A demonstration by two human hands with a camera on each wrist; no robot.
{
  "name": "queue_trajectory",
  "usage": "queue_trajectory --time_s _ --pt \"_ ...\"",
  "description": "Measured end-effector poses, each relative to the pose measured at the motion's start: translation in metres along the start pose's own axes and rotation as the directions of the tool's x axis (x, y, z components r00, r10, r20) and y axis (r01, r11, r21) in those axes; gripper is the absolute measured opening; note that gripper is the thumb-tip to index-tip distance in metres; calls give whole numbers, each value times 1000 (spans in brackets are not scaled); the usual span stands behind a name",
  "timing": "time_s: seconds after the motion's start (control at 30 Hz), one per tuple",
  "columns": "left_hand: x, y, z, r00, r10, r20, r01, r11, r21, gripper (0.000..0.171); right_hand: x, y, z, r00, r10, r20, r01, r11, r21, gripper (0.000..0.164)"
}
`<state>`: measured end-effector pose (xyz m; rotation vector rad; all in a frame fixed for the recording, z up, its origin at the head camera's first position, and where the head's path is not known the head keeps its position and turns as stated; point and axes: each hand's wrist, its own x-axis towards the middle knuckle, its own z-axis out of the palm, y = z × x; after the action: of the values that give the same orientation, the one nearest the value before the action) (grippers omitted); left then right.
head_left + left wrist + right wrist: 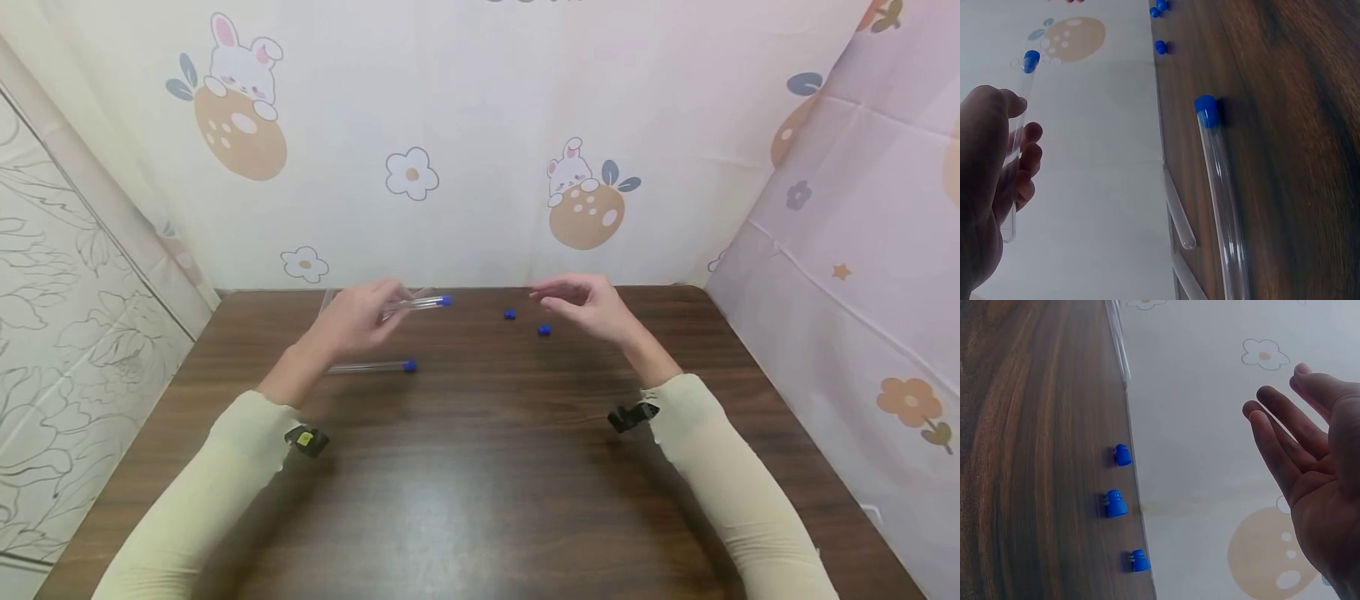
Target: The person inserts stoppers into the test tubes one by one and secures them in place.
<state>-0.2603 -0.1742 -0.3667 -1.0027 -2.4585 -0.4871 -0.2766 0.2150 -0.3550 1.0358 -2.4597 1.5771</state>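
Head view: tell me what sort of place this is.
Probably a curtained-off tabletop workspace, perhaps at home: a wood-grain table meets a hanging rabbit-print cloth at its far edge, and a blue-capped clear tube lies on top.

The table is backed by a cloth. Near its rear edge three caps are set, with two rear tubes placed to their left. Before these, a front tube is laid. Above the table, an upper tube is held in the left hand, capped end turned right; the right hand is raised beside the caps.
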Motion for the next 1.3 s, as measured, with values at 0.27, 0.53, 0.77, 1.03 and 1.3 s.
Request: queue_trajectory --time_s 0.27,0.53,0.77,1.03,1.3 --pt "3 -3 -6 1000 -6 -28 6 1000 2 16 5 18 -5 999 10 -31 -12 998 -57 24" --pt "5 -12 -10 1000 -8 -24 8 1000 -16 19 10 18 -12 999 -22 -29 21 998 -63 22" --pt "3 -16 -8 999 -25 -26 24 999 -29 19 13 16 -10 998 -30 -52 24 995 -101 21" --pt "0 -21 -6 998 -55 -20 55 998 -21 19 14 12 -6 999 -7 -42 -3 973 -230 24" --pt "1 -26 -6 997 -75 -10 75 996 -38 20 16 32 -11 994 40 -102 -68 955 -290 24"
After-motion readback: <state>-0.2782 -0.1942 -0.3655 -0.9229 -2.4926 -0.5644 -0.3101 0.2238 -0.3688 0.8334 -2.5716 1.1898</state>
